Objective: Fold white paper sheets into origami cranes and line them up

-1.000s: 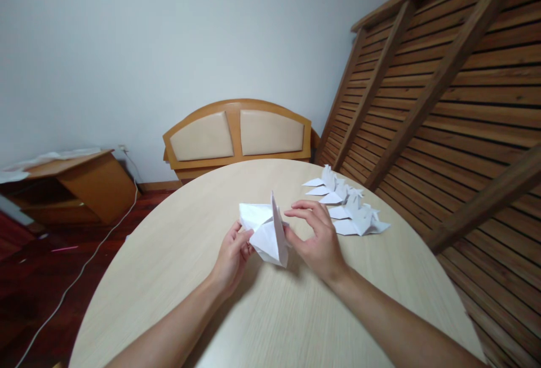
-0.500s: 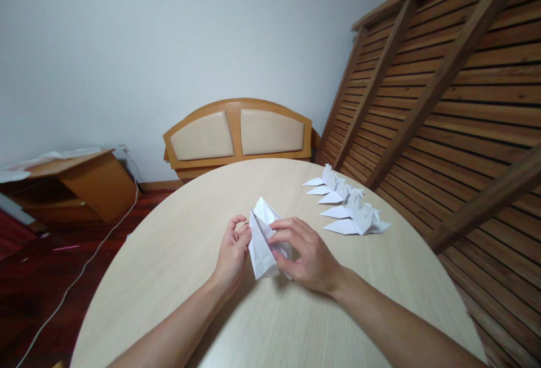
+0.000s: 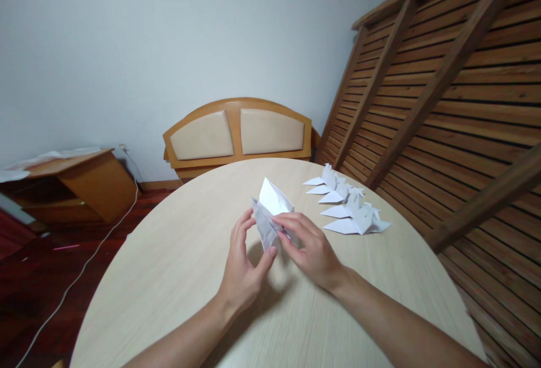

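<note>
A partly folded white paper (image 3: 273, 210) is held just above the round pale wooden table (image 3: 177, 266), with one pointed flap standing up at the back. My left hand (image 3: 245, 269) pinches its lower corner between thumb and fingers. My right hand (image 3: 308, 247) grips the paper's right side, fingers curled over the fold. Both hands meet at the middle of the table.
A row of finished white paper birds (image 3: 349, 204) lies on the table to the right of my hands. Behind the table stands a padded wooden headboard (image 3: 239, 131). Slatted wooden panels (image 3: 443, 103) lean at the right. A low wooden cabinet (image 3: 71, 185) and a white cable (image 3: 80, 272) are at the left.
The paper went from an open, spread shape to a narrower folded one and was lifted and turned. My left hand shifted right and forward to pinch its lower corner; my right hand closed over it.
</note>
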Tool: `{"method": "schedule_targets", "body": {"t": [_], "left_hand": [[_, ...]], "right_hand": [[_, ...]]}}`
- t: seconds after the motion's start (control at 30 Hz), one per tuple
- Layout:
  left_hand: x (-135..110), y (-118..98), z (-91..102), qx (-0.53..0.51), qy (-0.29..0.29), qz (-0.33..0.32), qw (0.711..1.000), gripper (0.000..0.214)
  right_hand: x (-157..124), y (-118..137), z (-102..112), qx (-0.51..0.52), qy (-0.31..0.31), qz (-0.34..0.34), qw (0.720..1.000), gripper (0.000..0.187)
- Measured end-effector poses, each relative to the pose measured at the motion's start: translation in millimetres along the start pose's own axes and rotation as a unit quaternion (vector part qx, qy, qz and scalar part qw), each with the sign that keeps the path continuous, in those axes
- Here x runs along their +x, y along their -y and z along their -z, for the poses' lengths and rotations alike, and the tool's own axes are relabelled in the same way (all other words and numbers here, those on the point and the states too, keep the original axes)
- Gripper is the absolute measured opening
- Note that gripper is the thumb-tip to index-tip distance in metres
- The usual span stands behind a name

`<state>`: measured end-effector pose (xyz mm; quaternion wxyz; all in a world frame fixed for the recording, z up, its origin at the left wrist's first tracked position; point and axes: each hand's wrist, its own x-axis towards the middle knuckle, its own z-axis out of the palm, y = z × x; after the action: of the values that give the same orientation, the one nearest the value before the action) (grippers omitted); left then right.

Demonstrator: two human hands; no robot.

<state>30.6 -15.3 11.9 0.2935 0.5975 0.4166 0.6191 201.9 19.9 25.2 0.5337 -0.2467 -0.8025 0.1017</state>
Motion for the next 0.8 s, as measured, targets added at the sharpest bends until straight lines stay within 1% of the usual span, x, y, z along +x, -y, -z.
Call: {"method": "schedule_targets", "body": {"t": [0.07, 0.1, 0.17, 0.23, 0.3, 0.37, 0.43, 0.53, 0.6, 0.67, 0.73, 0.8], "left_hand": [[-0.4, -0.8, -1.7, -0.009, 0.002, 0.002, 1.0, 0.049], [0.3, -0.5, -1.9, -0.014, 0.003, 0.0, 1.0, 0.045], [2.5, 0.9, -0.7, -0.004, 0.02, -0.019, 1.0, 0.036], [4.2, 3.2, 2.3, 0.029, 0.045, -0.052, 0.997, 0.032], [4.9, 5.8, 6.1, 0.058, 0.052, -0.084, 0.993, 0.032], [5.1, 8.2, 9.9, 0.065, 0.052, -0.11, 0.99, 0.033], [5.7, 9.5, 13.6, 0.068, 0.063, -0.13, 0.987, 0.037], [8.1, 8.6, 18.7, 0.073, 0.096, -0.161, 0.98, 0.044], [10.1, 6.7, 21.6, 0.067, 0.119, -0.172, 0.976, 0.042], [11.8, 5.4, 24.0, 0.064, 0.134, -0.169, 0.974, 0.038], [12.7, 5.7, 25.8, 0.07, 0.15, -0.163, 0.973, 0.035], [12.7, 7.5, 26.9, 0.071, 0.169, -0.158, 0.97, 0.033]], "right_hand": [[-0.1, 1.0, -0.1, 0.002, 0.016, 0.005, 1.0, 0.048], [0.1, 1.6, -0.2, 0.006, 0.022, 0.007, 1.0, 0.047], [1.0, 2.4, -0.1, 0.022, 0.027, 0.016, 0.999, 0.037], [2.3, 2.4, 0.5, 0.039, 0.027, 0.017, 0.999, 0.026], [3.7, 1.7, 1.6, 0.045, 0.03, 0.009, 0.998, 0.022], [4.7, 0.7, 2.9, 0.037, 0.042, 0.012, 0.998, 0.026], [5.2, 0.2, 4.6, 0.017, 0.049, 0.027, 0.998, 0.03], [4.7, 1.0, 6.9, -0.026, 0.05, 0.055, 0.997, 0.03], [3.8, 2.4, 8.3, -0.054, 0.04, 0.074, 0.995, 0.032], [3.1, 3.8, 9.8, -0.086, 0.012, 0.085, 0.993, 0.038], [3.3, 4.8, 11.7, -0.131, -0.027, 0.077, 0.988, 0.04], [4.4, 4.9, 14.1, -0.178, -0.051, 0.062, 0.981, 0.036]]}}
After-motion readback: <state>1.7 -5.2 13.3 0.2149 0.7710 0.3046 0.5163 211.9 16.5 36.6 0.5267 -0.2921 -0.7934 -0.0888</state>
